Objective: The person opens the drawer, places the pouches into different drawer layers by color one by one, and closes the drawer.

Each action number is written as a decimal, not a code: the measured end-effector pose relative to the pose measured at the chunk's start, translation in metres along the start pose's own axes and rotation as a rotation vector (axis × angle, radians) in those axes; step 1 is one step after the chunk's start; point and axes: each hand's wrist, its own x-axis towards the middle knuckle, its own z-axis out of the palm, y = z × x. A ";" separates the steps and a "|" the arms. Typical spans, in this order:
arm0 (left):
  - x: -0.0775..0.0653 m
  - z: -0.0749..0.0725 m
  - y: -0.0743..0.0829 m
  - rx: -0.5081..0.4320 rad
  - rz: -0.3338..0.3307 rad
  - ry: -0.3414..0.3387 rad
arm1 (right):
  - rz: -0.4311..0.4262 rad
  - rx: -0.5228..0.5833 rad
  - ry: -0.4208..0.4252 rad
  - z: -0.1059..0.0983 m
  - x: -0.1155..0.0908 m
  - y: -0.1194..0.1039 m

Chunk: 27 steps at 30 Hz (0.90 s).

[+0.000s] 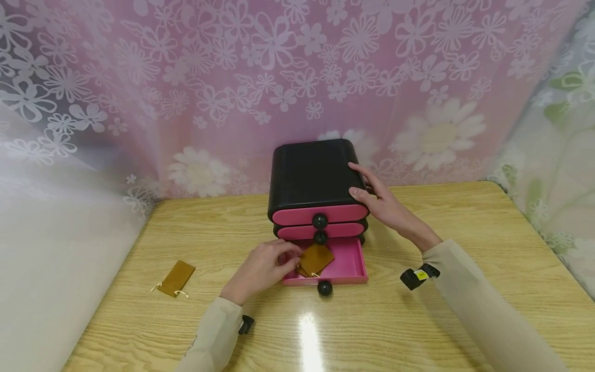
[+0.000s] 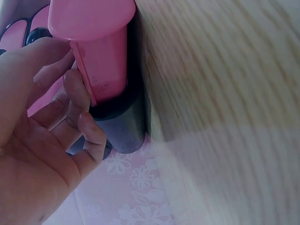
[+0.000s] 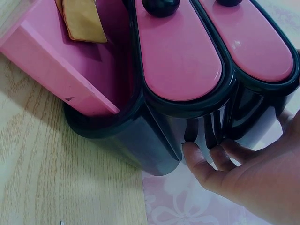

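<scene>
A black mini drawer cabinet (image 1: pixel 309 173) with pink fronts stands on the table, its bottom drawer (image 1: pixel 350 258) pulled out. Inside that drawer lie brown drawstring pouches (image 1: pixel 318 259), one overlapping another. Reaching over the drawer's left side, my left hand (image 1: pixel 262 263) pinches the upper pouch's left corner between thumb and index finger. In the left wrist view its other fingers (image 2: pixel 77 89) curl loosely beside the drawer wall, and the pouches are hidden. My right hand (image 1: pixel 383 204) rests against the cabinet's right side, thumb and a finger at the top edge; more fingertips (image 3: pixel 192 152) touch the side wall.
Another brown pouch (image 1: pixel 176 278) with pale cords lies on the wooden table (image 1: pixel 223 222) at the left. Round black knobs (image 1: pixel 325 288) stick out from the drawer fronts. Behind the table hangs a pink flowered curtain (image 1: pixel 241 93). Both wrists wear black straps (image 1: pixel 413 278).
</scene>
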 end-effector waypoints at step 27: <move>-0.026 -0.021 -0.018 -0.258 -0.100 0.017 | -0.001 0.002 -0.004 0.000 -0.001 -0.001</move>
